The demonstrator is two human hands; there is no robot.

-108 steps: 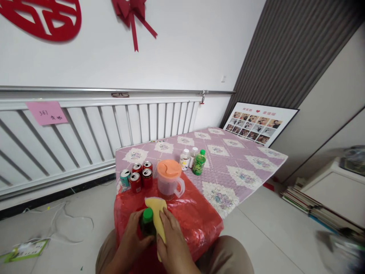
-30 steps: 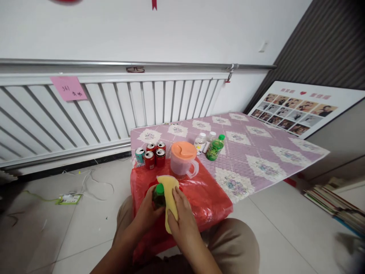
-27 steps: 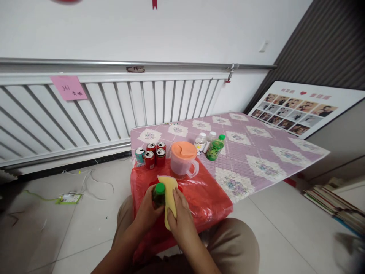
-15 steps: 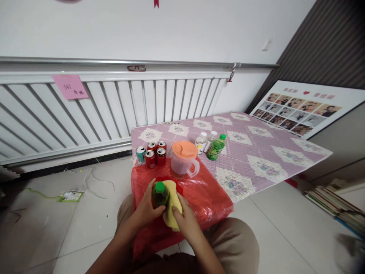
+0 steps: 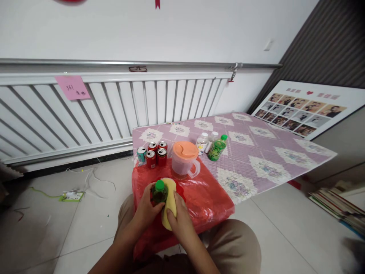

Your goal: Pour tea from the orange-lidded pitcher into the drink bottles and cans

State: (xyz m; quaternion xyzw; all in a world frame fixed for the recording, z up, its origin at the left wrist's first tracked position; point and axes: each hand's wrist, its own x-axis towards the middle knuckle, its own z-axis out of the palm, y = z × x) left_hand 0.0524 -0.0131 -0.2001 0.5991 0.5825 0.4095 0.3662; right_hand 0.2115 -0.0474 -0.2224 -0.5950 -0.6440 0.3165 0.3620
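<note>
My left hand (image 5: 148, 205) is wrapped round a green-capped plastic bottle (image 5: 160, 192), held upright over the red plastic sheet (image 5: 211, 194). In my right hand (image 5: 180, 213) is a yellow sponge (image 5: 169, 207), long and waisted, pressed to the bottle's right side. Most of the bottle's lower body is hidden by my hands and the sponge. Behind them a red dish (image 5: 180, 193) shows in part. Just beyond stands a clear jug (image 5: 180, 165) with an orange lid (image 5: 185, 150) and its handle to the right.
Several opened drink cans (image 5: 151, 159) stand left of the jug. Two white-capped bottles (image 5: 202, 144) and a green bottle (image 5: 217, 149) are right of it. A floral cloth (image 5: 265, 167) covers the table. Behind runs a white radiator (image 5: 114, 106); a power strip (image 5: 72, 196) lies on the floor.
The sponge and my right hand have shifted slightly up and left against the bottle, with the sponge turned more edge-on. My left hand keeps its hold. The camera view has shifted a little.
</note>
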